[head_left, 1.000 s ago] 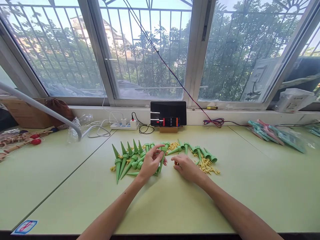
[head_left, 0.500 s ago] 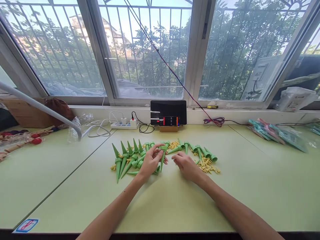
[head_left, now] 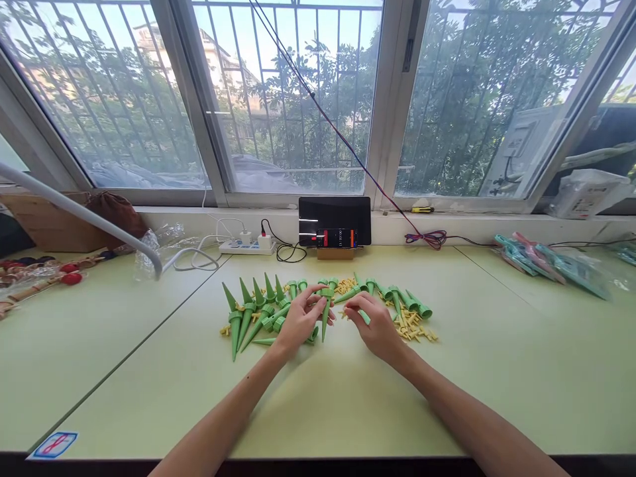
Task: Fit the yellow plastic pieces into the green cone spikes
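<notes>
Work looks partway along: capped green spikes (head_left: 235,334) lie at the left of the table (head_left: 318,424), while loose yellow pegs (head_left: 415,329) sit at the right beside more spikes. The left hand (head_left: 297,323) curls its fingers around one spike (head_left: 325,313), tip down; the right hand (head_left: 376,326) pinches what looks like a yellow peg (head_left: 344,314), just apart from it. A phone (head_left: 340,238) shows sideways digits, too small to trust; a sticker (head_left: 53,445) bears a red mark.

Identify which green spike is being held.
The green spike in the left grip, its ridged collar uppermost and its point downward; the other visible spikes rest on the table, unheld.
</notes>
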Motion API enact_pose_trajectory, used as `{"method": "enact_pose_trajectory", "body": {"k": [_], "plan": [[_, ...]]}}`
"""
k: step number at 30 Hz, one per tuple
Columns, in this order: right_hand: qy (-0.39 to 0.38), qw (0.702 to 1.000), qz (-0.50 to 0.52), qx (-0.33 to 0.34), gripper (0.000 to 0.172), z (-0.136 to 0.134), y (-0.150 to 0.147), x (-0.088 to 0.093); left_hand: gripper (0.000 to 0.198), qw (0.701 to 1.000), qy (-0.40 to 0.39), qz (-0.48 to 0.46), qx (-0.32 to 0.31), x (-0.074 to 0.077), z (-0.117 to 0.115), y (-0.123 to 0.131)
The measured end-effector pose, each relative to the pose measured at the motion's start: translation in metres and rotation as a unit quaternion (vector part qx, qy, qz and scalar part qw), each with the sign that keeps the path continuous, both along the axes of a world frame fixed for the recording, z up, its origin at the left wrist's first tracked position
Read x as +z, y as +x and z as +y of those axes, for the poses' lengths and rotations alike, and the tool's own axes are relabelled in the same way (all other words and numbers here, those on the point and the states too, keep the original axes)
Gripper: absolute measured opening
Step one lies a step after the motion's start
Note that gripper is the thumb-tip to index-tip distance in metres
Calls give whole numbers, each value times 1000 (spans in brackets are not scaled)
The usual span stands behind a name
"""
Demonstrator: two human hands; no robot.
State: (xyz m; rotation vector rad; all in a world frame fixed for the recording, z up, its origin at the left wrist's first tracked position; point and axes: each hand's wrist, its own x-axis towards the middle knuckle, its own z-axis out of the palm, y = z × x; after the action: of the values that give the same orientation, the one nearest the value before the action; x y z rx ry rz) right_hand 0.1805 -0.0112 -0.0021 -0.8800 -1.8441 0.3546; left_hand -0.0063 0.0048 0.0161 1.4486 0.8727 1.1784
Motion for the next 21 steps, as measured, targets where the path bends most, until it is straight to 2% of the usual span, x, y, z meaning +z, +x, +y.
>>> {"method": "enact_pose_trajectory", "body": {"k": [8,21], "plan": [[-24,998,52,-24,14,-3,-2,1,46,999,-14,25,-40,3,-4,2],[-25,998,51,-11,12,-4,-2,0,45,997,-7,27,-67,2,-5,3]]}}
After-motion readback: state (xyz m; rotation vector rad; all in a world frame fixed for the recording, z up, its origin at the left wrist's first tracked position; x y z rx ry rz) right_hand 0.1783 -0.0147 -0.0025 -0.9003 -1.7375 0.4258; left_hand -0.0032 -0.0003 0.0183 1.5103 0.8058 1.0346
